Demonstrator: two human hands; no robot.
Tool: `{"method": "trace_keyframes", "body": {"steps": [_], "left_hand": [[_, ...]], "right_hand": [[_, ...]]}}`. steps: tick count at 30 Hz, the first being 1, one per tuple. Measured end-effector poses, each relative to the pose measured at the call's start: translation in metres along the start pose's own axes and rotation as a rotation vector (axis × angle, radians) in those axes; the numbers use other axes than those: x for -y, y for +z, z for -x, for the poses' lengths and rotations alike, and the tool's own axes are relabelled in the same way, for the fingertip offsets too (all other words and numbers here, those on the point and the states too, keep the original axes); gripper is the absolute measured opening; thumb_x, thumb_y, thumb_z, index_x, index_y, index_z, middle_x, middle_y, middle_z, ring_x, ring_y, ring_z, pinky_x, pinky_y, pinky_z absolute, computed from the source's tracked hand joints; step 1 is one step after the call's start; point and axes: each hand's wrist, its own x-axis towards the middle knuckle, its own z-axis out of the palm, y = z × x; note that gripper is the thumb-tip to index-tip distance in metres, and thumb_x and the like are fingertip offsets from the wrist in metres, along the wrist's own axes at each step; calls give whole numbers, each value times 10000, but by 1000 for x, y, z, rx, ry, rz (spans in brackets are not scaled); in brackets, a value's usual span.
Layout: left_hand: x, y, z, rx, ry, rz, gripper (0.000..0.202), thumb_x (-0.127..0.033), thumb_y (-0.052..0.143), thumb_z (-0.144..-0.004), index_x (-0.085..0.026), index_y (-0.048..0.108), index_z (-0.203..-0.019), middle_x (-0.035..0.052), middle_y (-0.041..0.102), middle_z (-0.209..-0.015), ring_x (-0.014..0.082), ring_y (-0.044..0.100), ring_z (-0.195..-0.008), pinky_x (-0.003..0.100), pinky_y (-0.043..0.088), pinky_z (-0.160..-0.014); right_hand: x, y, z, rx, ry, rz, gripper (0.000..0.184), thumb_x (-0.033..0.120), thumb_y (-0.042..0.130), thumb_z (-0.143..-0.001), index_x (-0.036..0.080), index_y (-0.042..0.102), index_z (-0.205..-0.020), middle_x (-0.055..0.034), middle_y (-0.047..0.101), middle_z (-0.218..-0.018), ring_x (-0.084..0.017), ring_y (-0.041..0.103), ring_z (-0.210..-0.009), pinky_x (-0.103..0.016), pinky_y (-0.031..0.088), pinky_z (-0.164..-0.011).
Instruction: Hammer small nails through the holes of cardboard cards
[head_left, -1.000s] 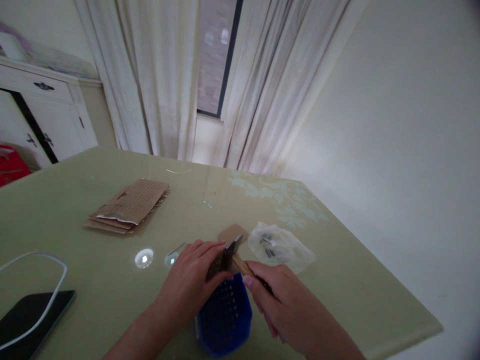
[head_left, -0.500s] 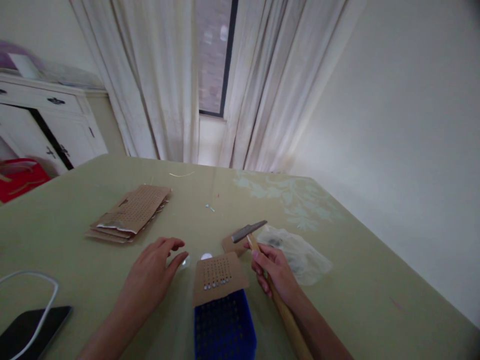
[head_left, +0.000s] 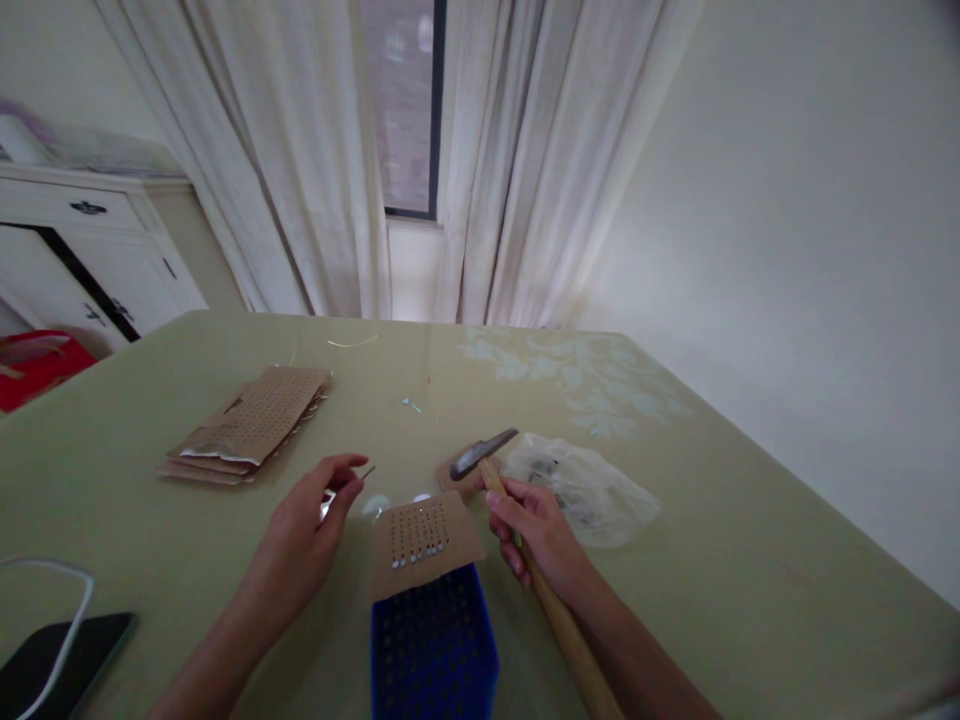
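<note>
Dim, diffuse light (slightly hazy) leaves the curtains (head_left: 319, 150) soft-edged.

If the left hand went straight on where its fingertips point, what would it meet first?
Going rightward, the left hand would probably meet the grey metal head of the wooden-handled hammer that the right hand holds; depth is unclear, so it might miss.

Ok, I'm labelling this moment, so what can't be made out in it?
Head view: near end of the rod, hidden by the left hand.
Head view: butt of the hammer, cut off by the bottom edge.
Head view: near end of the basket, cut off likewise.
Head view: contents of the bag, blurred behind cloudy plastic.
</note>
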Motion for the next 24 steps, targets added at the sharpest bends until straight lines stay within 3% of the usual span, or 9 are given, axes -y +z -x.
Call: {"method": "trace_keyframes", "body": {"steps": [3,7,12,15,24], "left_hand": [[-26,2,6,-35,93,214,296,-480,589,-1025,-247,753,-1101,56,816,-1018,250,767,-969,364,599,-873],[-54,5,20,-15,106,305,231,-459,656,-1008,-249,748,-980,24,825,-934,218,779,-902,309,609,-826],[-78,7,25,199,64,329,210,-452,667,-1002,-271,760,-951,-19,813,-854,193,768,-790,247,583,-672],[-80,12,24,246,78,319,197,-418,649,-1007,-279,770,-938,-26,796,-818,186,737,-746,256,572,-685],[-63,25,30,258,87,255,222,-459,627,-1029,-301,783,-1034,24,826,-983,249,760,-905,348,572,-823]], "right_hand": [[-5,1,-2,13,-15,3,603,700,810,-790,162,710,-1043,91,539,-602,-61,433,-327,-163,323,-269],[-10,2,-5,24,-30,40,604,683,810,-795,152,727,-1071,85,550,-613,-66,445,-344,-170,332,-287],[-15,4,-7,51,-37,93,652,701,783,-825,137,744,-1149,96,519,-560,-79,438,-338,-174,339,-296],[-17,3,-8,64,-39,93,642,690,793,-830,143,747,-1165,102,507,-546,-81,435,-335,-168,344,-293],[-16,4,-6,97,-8,110,621,640,825,-815,145,741,-1180,97,533,-480,-90,432,-343,-162,350,-317]]}}
